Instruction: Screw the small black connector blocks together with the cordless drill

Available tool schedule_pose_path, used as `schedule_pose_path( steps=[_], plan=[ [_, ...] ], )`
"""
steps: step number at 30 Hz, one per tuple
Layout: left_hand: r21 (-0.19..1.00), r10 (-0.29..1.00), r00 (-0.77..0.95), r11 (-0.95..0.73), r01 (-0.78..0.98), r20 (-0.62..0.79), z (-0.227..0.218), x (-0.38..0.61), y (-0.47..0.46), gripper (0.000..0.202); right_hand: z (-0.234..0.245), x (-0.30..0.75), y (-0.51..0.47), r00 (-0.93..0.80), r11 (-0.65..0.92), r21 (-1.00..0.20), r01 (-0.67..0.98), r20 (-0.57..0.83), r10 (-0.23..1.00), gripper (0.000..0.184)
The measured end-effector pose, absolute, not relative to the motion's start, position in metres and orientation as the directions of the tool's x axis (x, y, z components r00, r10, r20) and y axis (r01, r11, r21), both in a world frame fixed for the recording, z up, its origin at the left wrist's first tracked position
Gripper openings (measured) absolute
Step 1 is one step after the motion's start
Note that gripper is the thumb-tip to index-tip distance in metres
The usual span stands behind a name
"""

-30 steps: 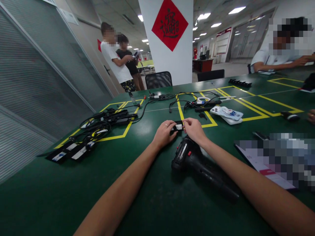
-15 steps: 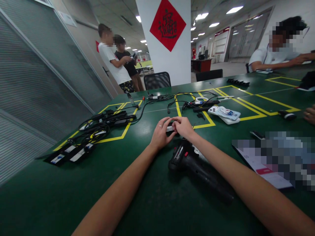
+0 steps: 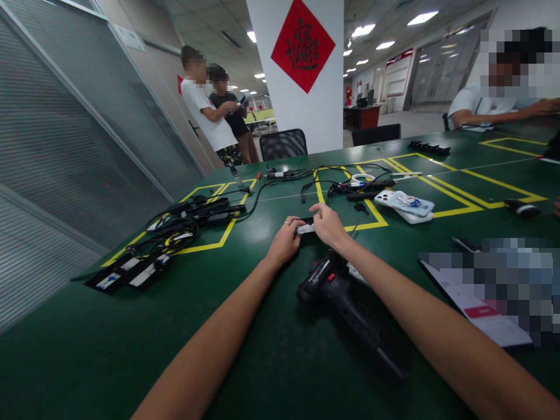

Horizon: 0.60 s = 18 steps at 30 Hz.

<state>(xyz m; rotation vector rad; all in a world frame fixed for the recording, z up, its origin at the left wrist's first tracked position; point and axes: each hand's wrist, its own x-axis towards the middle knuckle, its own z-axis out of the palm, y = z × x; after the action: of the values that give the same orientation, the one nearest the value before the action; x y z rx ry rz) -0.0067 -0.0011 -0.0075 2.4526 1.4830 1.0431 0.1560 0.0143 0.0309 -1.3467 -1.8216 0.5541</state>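
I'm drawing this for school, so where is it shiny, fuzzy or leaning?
Head view: the ceiling lights glow white; head view: the table has a shine at its far end and looks darker close up; head view: the held piece looks fuzzy; head view: the left wall leans, perhaps from a wide lens.

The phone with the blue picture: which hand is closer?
The right. The right hand is left of the phone and a little nearer the wearer; the left hand is farther left, at the small black-and-white piece.
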Motion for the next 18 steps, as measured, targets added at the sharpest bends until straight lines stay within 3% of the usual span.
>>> schedule_pose_path(
  steps=[6,11,18],
  plan=[
    [0.533,0.833,0.172,-0.481,0.696,0.526,-0.006,-0.012,0.003,0.020,0.032,0.161,0.011,-0.258,0.431,-0.601,0.673,0.354,0.899,0.029],
    [0.676,0.890,0.121,-0.417,0.607,0.440,-0.008,-0.019,0.007,0.027,0.023,0.161,0.013,-0.309,0.447,-0.541,0.712,0.330,0.892,0.031],
    [0.699,0.910,0.191,-0.406,0.588,0.368,-0.009,-0.016,0.006,0.038,0.019,0.167,0.017,-0.302,0.423,-0.552,0.719,0.300,0.905,0.027]
  ],
)
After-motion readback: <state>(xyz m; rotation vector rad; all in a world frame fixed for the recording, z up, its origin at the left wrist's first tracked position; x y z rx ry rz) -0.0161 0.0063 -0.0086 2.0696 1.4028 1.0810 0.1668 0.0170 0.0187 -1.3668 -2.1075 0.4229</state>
